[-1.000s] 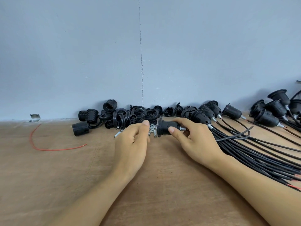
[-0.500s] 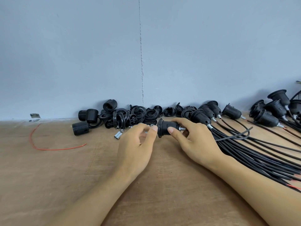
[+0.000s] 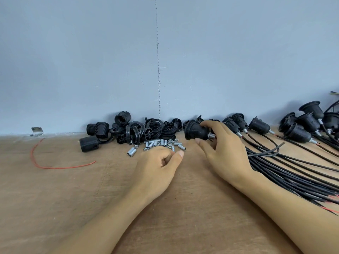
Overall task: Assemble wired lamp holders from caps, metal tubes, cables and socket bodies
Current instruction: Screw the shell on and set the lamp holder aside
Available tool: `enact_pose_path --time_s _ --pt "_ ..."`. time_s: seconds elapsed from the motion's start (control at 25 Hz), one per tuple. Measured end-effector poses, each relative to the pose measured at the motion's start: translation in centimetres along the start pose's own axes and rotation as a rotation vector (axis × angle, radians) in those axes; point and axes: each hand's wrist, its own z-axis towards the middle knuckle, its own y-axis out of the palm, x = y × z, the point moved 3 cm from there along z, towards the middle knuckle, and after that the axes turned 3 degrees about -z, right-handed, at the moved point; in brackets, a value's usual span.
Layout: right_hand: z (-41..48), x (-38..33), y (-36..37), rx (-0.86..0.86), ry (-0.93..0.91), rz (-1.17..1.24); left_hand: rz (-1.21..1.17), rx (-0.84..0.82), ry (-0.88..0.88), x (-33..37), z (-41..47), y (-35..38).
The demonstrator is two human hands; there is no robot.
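Between fingers of right hand (image 3: 225, 153): lamp holder (image 3: 195, 130), clamped, lifted. Left hand (image 3: 157, 165) off it, curled just short of metal tubes (image 3: 161, 143), contents unclear; unit likely finished.

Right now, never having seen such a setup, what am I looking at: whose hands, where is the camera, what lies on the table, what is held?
No machine: a person works bare-handed, filmed by one camera on their head, looking forward and down. The right hand grips a black socket with a metal tube at its end. The left hand is curled beside loose tubes; whether it pinches one is hidden. On the table lie black caps, wired holders, cables and a red wire.
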Motion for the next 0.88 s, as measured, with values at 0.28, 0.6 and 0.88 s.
enact_pose_path --time_s 0.28,0.6,0.88 --pt "2.5 3.3 -2.8 0.212 0.12 -0.169 0.019 -0.056 0.001 -0.4 0.0 0.3" --pt "3.4 5.9 -2.1 0.027 0.293 -0.06 0.087 -0.082 0.034 -0.1 -0.1 0.3" --pt "2.3 3.6 -0.9 -0.058 0.2 -0.452 0.134 -0.126 0.019 -0.2 -0.1 0.5"
